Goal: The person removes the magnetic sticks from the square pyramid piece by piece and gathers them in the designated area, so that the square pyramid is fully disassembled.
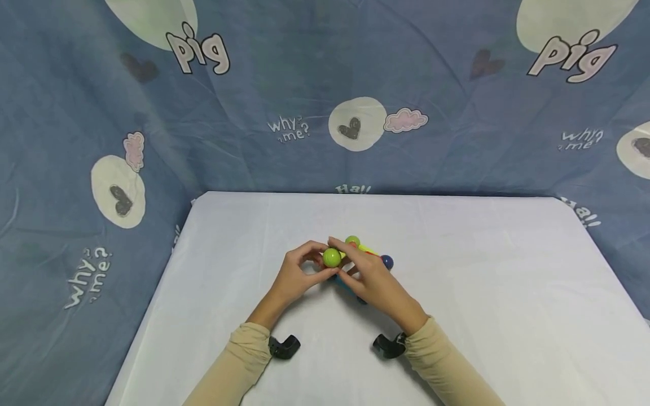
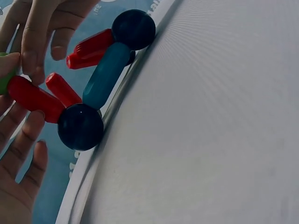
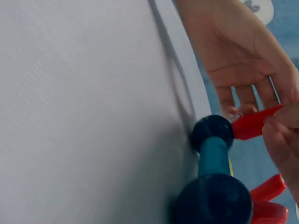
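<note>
A toy of balls and rods is held low over the table by both hands. My left hand (image 1: pixel 294 277) curls its finger and thumb round the side of a green ball (image 1: pixel 332 257). From the other side my right hand (image 1: pixel 378 282) pinches close to that ball. In the left wrist view a red rod (image 2: pixel 36 99) joins the green ball (image 2: pixel 4 77) to a dark blue ball (image 2: pixel 80 127), and a teal rod (image 2: pixel 106 77) leads to another blue ball (image 2: pixel 133 30). Fingertips meet the red rod (image 3: pixel 254 124) in the right wrist view. The fingers partly hide the toy.
The white table (image 1: pixel 482 293) extends around the hands, with a blue printed cloth (image 1: pixel 304 67) behind it and at the left. Black wrist cameras (image 1: pixel 285 347) sit at both sleeves. A second green ball (image 1: pixel 352 241) and a blue ball (image 1: pixel 387 262) show beyond the right hand.
</note>
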Available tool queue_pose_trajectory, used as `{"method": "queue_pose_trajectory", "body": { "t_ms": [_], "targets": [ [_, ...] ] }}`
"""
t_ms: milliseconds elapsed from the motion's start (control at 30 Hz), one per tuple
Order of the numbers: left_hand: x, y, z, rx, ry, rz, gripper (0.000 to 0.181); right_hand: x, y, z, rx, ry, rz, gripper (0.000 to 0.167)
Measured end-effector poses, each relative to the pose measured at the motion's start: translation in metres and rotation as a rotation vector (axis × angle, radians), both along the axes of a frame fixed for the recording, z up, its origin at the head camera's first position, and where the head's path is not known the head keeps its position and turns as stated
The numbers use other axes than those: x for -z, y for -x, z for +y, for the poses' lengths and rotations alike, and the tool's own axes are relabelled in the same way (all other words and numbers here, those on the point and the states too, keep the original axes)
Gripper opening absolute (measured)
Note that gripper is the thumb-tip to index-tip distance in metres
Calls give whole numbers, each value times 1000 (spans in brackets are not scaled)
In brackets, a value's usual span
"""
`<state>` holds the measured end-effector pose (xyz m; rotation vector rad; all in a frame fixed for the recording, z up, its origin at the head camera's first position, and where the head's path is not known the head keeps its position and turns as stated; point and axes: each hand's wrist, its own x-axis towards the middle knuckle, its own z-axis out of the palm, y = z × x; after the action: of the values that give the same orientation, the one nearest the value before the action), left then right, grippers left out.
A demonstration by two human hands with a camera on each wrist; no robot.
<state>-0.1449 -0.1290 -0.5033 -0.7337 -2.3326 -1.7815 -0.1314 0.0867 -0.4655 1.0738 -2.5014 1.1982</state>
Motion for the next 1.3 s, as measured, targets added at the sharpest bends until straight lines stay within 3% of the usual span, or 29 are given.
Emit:
{"method": "queue_pose_trajectory", "body": {
  "t_ms": [167, 300, 467, 600, 900, 1133, 1300],
  "targets": [
    [-1, 1, -2, -27, -5, 22, 45, 5, -4, -7, 59, -96, -25, 80],
    [0, 2, -4, -59, -2, 26, 51, 8, -6, -10, 121, -212, 31, 86],
    [2, 3, -5, -80, -15, 29, 46, 11, -4, -9, 195, -341, 118, 82],
    [2, 4, -4, -94, -22, 11, 39, 10, -2, -5, 226, -403, 107, 70],
    [4, 5, -5, -166, 66, -90, 37, 8, 9, 12, 283, -408, 27, 31],
    [9, 7, -8, -172, 138, -135, 40, 14, 14, 17, 285, -377, 39, 31],
    [7, 8, -10, -163, 190, -129, 39, 18, 16, 17, 276, -347, 28, 26]
  ]
}}
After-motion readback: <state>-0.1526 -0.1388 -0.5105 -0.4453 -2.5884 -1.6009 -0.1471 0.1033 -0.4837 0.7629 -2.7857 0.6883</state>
